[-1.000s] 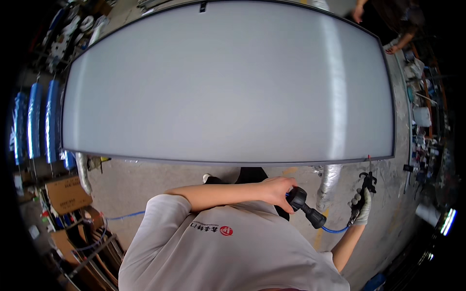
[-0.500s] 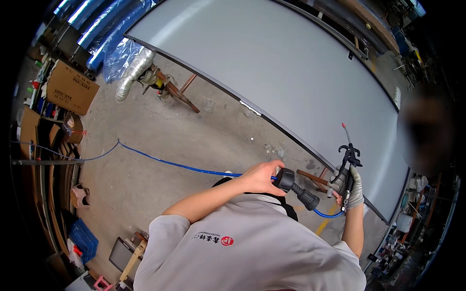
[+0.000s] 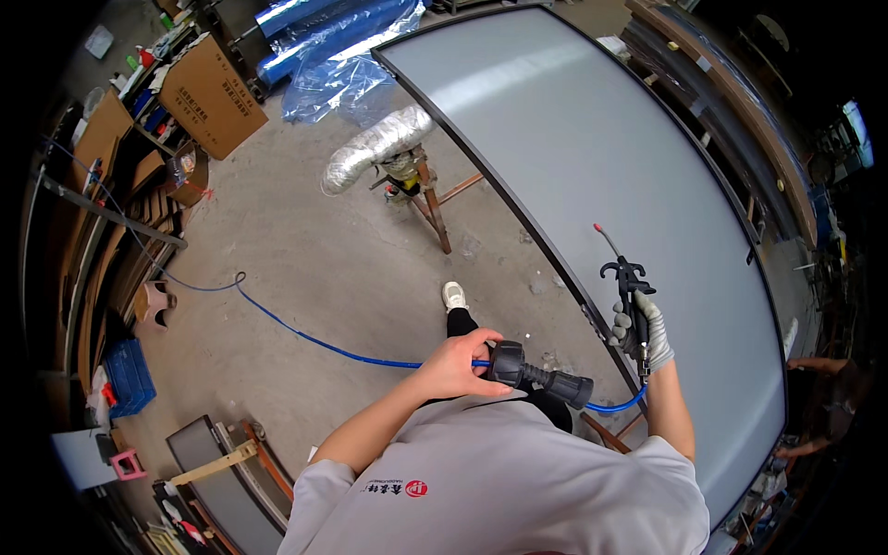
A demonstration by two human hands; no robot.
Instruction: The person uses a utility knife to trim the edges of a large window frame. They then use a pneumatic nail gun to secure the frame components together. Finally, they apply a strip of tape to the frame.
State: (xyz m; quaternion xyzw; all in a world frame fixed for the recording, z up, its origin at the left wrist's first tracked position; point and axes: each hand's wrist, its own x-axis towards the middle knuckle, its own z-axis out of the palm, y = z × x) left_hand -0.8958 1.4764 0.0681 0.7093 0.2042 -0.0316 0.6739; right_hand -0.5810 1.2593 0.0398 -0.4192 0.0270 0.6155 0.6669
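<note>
My bare left hand [image 3: 455,364] is closed round the left end of a black, ribbed plastic fitting [image 3: 541,375], in front of my waist. A blue air hose [image 3: 342,351] runs into this fitting from the left and leaves it on the right. From there it curves up to the handle of a black air blow gun [image 3: 629,282]. My right hand [image 3: 645,335], in a grey-white glove, grips that gun upright, its thin nozzle with a red tip pointing up and left. Behind the gun lies a large grey panel [image 3: 592,120] in a dark frame.
Wooden legs [image 3: 433,213] and a silvery wrapped roll [image 3: 379,148] show by the panel's left edge. Blue plastic-wrapped rolls [image 3: 324,46] lie beyond. Cardboard boxes [image 3: 213,97] and a blue crate [image 3: 129,377] stand left. Another person's arm [image 3: 819,364] is at the right edge.
My view has turned, so the panel and floor items sit further right. One of my shoes now shows ahead. The blow gun appears slightly further left, and both hands keep their holds.
</note>
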